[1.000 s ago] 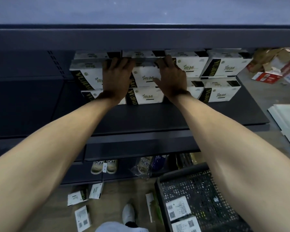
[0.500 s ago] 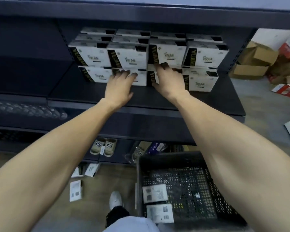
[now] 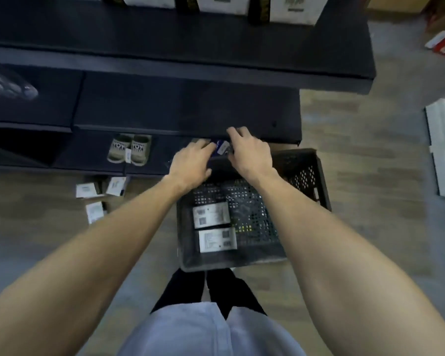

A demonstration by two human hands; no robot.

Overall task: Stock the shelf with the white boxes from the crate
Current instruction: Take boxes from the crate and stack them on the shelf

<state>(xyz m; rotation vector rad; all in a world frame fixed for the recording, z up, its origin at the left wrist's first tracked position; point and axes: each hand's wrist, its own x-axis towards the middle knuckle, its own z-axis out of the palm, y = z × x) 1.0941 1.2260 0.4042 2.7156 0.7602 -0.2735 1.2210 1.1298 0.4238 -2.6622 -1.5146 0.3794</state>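
Both hands have dropped off the stocked row since the earlier frames and now sit low, over the far rim of the black perforated plastic crate [image 3: 321, 181]. Left hand [image 3: 190, 163] has fingers fairly straight and loose; right hand [image 3: 249, 152] is loosely curled. Neither holds a box, so both read as empty. A small blue-and-white packet [image 3: 221, 147] shows between them on the bottom ledge. Motion blur, so I cannot tell if either hand touches it.

Task items: two flat white cardboard boxes with printed labels [image 3: 211, 214] lie side by side on the crate floor, nearer the person than the hands, between the forearms. White boxes with black side bands [image 3: 293, 9] already stand on the dark metal shelf [image 3: 165, 29], well beyond the hands and above them.

Off to the left of the hands: a beige slipper pair [image 3: 129, 151], and small white cartons on the wood floor [image 3: 88, 190].

Judgement: the placement looks finished and this is the reach back for the next pick. Two boxes left, so the task is near its end.
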